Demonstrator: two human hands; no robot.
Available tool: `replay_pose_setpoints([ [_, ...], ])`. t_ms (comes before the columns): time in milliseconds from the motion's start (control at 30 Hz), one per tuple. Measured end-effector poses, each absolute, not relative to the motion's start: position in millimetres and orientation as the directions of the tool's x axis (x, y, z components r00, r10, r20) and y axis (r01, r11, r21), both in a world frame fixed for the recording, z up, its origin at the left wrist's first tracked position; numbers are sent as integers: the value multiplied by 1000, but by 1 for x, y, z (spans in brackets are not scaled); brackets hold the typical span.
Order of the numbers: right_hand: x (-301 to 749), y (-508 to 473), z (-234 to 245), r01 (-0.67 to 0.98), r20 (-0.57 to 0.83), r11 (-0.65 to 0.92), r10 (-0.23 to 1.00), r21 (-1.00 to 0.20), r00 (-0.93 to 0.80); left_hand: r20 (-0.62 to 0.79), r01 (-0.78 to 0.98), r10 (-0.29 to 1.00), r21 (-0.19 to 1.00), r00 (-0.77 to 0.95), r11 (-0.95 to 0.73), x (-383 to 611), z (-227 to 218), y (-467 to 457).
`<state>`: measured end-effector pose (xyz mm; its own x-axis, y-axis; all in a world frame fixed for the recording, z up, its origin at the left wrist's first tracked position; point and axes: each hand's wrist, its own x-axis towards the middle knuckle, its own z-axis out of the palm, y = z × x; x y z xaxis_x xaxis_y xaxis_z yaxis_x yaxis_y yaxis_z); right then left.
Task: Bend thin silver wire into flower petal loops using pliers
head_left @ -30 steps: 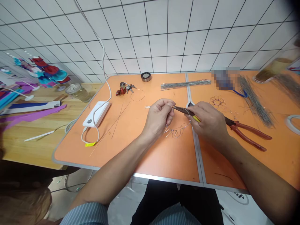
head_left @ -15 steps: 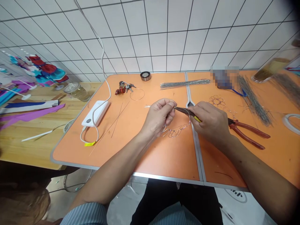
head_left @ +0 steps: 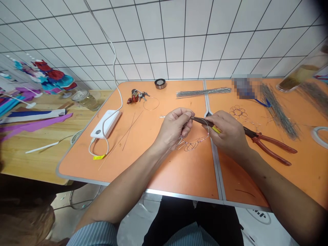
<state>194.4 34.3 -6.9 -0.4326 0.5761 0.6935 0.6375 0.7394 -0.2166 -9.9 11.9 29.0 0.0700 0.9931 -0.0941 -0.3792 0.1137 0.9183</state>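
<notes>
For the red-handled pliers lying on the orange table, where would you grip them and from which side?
Probably both red handles of the red-handled pliers, closing them together, coming from above on the right. They lie flat, splayed and uncovered, while the head end sits behind the right hand.

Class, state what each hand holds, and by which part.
The left hand pinches the bent wire piece at its upper end; the right hand grips the pliers by their yellow handles.

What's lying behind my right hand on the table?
The red pliers, handles showing; their tips are hidden by the right hand, which grips small yellow-handled pliers.
</notes>
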Motion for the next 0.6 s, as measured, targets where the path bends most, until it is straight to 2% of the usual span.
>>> replay_pose_setpoints([
  [267, 192, 36, -12, 554, 689, 759, 603, -341, -403, -106, -379, 993, 918, 55, 119, -9, 29, 12],
  [600, 190, 36, -21, 550, 693, 745, 622, -378, -366, -111, -379, 992, 917, 54, 123, -9, 29, 11],
])
